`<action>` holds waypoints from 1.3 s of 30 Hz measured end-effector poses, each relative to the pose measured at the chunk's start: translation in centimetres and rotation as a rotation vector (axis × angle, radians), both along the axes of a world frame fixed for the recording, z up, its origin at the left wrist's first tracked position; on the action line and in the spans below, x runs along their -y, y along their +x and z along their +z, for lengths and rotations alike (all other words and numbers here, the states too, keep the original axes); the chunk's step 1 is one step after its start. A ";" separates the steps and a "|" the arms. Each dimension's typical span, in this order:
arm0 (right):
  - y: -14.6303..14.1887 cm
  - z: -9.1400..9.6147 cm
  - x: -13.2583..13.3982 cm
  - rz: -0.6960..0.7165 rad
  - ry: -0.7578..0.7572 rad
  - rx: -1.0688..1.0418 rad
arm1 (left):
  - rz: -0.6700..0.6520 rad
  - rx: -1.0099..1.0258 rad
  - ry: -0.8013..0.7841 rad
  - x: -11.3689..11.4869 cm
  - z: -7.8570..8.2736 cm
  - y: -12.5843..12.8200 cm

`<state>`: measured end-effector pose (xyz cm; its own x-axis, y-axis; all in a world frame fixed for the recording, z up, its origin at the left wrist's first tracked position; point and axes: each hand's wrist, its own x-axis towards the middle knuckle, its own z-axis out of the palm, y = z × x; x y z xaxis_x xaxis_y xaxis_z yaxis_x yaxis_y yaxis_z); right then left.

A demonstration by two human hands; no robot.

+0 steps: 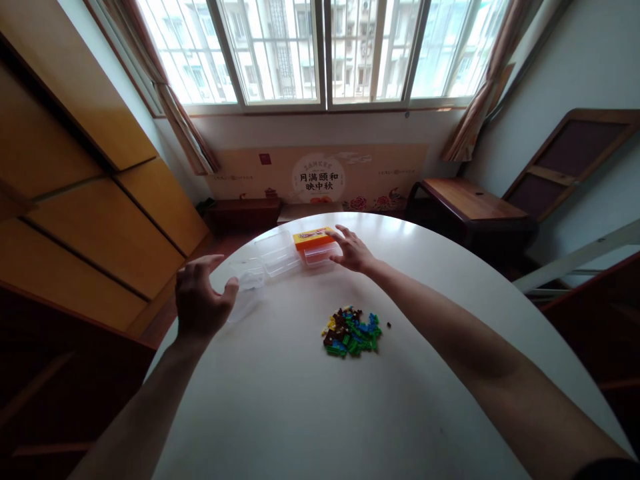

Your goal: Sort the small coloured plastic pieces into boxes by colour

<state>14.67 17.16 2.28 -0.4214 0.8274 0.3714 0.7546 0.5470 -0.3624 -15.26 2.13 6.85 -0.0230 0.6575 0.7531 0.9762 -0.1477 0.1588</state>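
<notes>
Left hand (200, 303) beside clear tub (249, 273), right hand (353, 252) against orange-lidded box (317, 245).

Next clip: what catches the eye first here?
A colourful pile of bricks lies mid-way across the white table. At the far edge, the right hand touches an orange-lidded box, while the left hand hovers open beside the clear boxes.

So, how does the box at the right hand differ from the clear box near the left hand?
The orange-topped box has a bright orange top; the plain box is colourless all over. The right hand touches the orange-topped box with spread fingers; the left hand is open beside the plain box, contact unclear. The plain box sits nearer the table edge than the orange-topped box. Both have clear plastic walls.
</notes>
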 end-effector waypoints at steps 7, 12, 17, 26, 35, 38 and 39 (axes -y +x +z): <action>-1.1 -0.1 0.6 -0.022 0.132 0.173 | -0.081 0.000 -0.396 0.3 -2.0 -3.2; -0.7 0.6 1.2 -0.019 0.195 0.185 | -0.009 -0.058 -0.455 0.8 -1.8 -3.1; 1.4 0.7 2.3 -0.016 0.143 0.108 | -0.057 -0.072 -0.312 0.9 -1.5 -1.5; 9.4 -1.0 3.0 -0.169 0.084 -0.147 | -0.418 0.078 -0.291 -5.8 -0.6 8.5; 12.1 -1.6 1.5 -0.232 0.088 -0.219 | -0.521 0.199 -0.429 -13.4 -2.9 15.8; 12.3 -1.7 1.0 -0.226 0.074 -0.218 | -0.524 0.253 -0.441 -14.5 -3.2 16.2; 12.2 -1.8 0.9 -0.217 0.064 -0.230 | -0.526 0.279 -0.445 -14.8 -3.3 16.2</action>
